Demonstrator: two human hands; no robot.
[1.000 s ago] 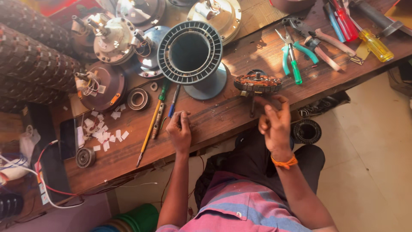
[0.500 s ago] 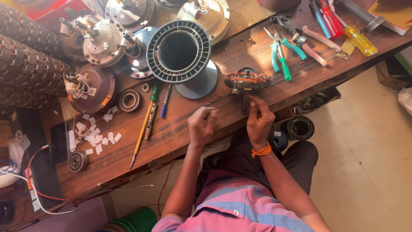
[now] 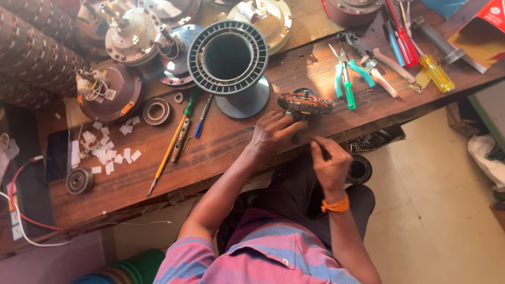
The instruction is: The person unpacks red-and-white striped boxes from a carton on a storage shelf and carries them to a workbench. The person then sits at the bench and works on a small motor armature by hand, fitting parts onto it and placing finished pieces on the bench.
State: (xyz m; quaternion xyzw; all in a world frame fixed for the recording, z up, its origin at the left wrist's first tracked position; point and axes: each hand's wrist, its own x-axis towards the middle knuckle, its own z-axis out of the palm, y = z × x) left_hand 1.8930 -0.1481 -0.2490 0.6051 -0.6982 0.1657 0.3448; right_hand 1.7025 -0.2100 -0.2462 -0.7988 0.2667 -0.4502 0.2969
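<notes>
Copper-wound round motor stator (image 3: 305,103) sits near the front edge of the brown wooden surface (image 3: 231,139), directly ahead of the person and just right of the base of a large grey ribbed plastic spool (image 3: 229,58). The left hand (image 3: 273,132) lies flat-backed on the wood just in front and to the left of the stator, its fingers curled forward so that the tips touch the stator's lower left rim; it steadies rather than clasps it. The left forearm runs diagonally up from the striped pink and blue shirt (image 3: 263,252) to that spot. The right hand (image 3: 330,163) hovers off the front edge of the surface, below and slightly right of the stator and apart from it. Its fingers are pinched together toward the thumb, seemingly on something thin, too small to make out. An orange wristband (image 3: 335,205) circles that wrist, and the forearm rises almost straight up from the lap.

Left of the left hand lie a long yellow-handled screwdriver (image 3: 168,152) and a blue pen (image 3: 202,117), both angled on the wood. Right of the stator rest green-handled pliers (image 3: 347,79), with more tools beyond them. Small white paper scraps (image 3: 110,150) are scattered toward the left end.
</notes>
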